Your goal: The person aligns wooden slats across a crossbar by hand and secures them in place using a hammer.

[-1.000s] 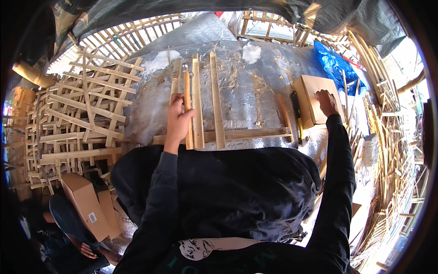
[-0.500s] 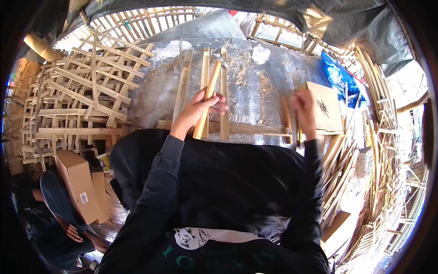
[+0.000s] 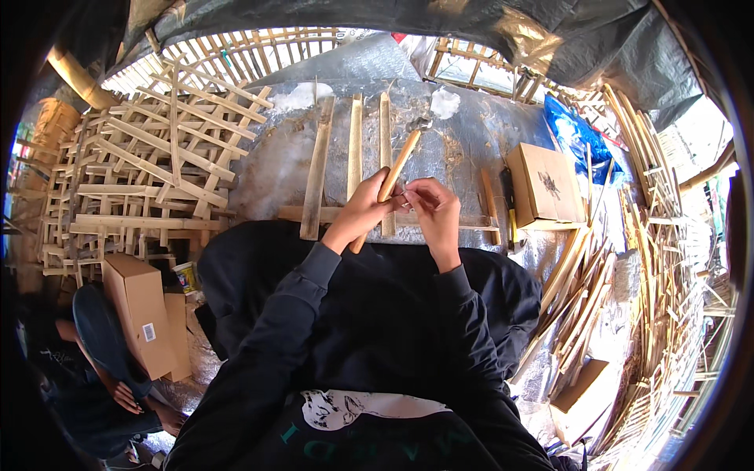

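My left hand (image 3: 365, 206) is closed round the wooden handle of a hammer (image 3: 403, 161), whose metal head points away from me. Close against it, my right hand (image 3: 434, 210) pinches with thumb and fingers beside the left fingertips. Whatever lies between those fingers is too small to name. In front of my knees, three upright bamboo slats (image 3: 316, 169) lie side by side. They meet a crosswise bamboo slat (image 3: 463, 222) near my lap, partly hidden by my hands.
Stacked bamboo lattices (image 3: 157, 149) stand at left. A cardboard box (image 3: 550, 188), a knife-like tool with a dark handle (image 3: 509, 200) and a blue plastic bag (image 3: 577, 129) lie at right, beside loose bamboo strips (image 3: 577, 306). Another person's hand (image 3: 126, 395) shows at lower left.
My right hand has come left from beside the cardboard box to meet my left hand. The hammer has shifted right and tilts more to the right.
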`<state>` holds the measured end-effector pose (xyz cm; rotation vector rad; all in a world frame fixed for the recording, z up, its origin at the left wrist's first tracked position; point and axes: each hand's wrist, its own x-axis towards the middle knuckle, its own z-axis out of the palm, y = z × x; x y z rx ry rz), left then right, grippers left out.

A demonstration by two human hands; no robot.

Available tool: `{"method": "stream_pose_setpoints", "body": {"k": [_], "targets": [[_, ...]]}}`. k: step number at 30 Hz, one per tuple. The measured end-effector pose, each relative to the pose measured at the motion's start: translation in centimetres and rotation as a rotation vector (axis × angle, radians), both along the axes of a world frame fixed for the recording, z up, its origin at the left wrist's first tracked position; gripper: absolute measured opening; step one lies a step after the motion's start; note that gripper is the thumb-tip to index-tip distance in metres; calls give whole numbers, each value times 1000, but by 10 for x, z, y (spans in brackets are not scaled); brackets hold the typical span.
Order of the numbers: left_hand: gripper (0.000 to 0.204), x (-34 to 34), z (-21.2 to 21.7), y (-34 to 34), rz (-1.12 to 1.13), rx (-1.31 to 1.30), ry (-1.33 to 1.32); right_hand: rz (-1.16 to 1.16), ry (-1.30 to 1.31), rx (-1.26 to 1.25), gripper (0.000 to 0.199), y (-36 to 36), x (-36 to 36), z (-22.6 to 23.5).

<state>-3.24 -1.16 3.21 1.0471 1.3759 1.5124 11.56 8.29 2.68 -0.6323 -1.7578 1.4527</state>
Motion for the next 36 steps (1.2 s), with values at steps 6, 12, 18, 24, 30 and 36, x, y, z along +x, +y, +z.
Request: {"method": "stream_pose_setpoints", "body": {"k": [6, 12, 18, 24, 30, 36], "targets": [[41, -6, -31, 3, 33, 27, -186, -50, -143, 204, 11, 2, -5, -3], [44, 4, -24, 4, 55, 77, -78, 25, -141, 127, 32, -1, -30, -4], [47, 26, 2, 1, 35, -1, 174, -128, 89, 9, 27, 7, -23, -1], [24, 29, 0, -9, -76, -99, 272, -116, 413, -223, 27, 20, 5, 47], [9, -9, -8, -19, -1, -76, 99, -77, 474, -401, 27, 42, 60, 64], [6, -36, -21, -19, 53, -44, 46, -124, 36, -397, 35, 34, 86, 32]]}}
